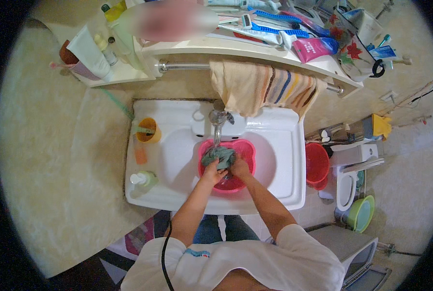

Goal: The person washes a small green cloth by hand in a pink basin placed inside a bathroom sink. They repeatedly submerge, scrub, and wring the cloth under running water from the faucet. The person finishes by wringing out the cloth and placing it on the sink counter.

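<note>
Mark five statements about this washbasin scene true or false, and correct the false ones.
1. The left hand and the right hand are both at the grey-green cloth. True.
2. The pink plastic basin stands on the floor. False: it sits in the white washbasin, under the faucet.
3. A striped towel hangs over the metal rail. True.
4. The orange tumbler stands on the washbasin's right side. False: it stands on the left side.
5. The pump bottle is nearer the person than the tumbler is. True.
</note>
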A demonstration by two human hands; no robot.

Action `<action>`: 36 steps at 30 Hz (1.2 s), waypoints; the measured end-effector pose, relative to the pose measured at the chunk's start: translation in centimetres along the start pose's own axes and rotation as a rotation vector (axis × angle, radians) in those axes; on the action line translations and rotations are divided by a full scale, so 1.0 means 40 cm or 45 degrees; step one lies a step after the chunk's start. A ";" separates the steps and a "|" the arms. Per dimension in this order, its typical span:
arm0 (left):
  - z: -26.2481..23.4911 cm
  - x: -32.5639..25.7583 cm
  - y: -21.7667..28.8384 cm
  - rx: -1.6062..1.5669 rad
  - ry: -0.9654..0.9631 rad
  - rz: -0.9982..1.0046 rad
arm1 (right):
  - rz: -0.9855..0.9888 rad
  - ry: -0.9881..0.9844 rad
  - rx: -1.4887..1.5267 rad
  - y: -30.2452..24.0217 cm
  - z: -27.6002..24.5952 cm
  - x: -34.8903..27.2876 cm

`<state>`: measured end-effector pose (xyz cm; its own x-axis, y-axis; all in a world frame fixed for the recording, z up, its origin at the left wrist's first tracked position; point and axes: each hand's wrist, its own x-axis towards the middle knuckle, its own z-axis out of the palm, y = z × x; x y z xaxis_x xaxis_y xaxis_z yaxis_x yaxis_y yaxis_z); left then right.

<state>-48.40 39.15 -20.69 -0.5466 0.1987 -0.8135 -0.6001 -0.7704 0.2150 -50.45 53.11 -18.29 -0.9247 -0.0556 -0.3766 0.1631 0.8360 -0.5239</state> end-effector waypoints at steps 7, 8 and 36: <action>0.006 0.023 -0.012 0.096 0.117 -0.053 | 0.054 -0.149 -0.096 0.041 0.050 0.036; 0.024 0.018 -0.018 0.105 0.122 -0.071 | 0.115 -0.103 -0.057 0.049 0.039 0.042; 0.159 -0.093 -0.027 -0.049 -0.349 -0.125 | 0.104 0.393 0.005 -0.077 -0.074 0.014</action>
<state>-49.44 43.08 -14.47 -0.6275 0.4258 -0.6519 -0.6382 -0.7609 0.1174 -52.49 52.13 -14.64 -0.9692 0.1802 -0.1681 0.2416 0.8289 -0.5045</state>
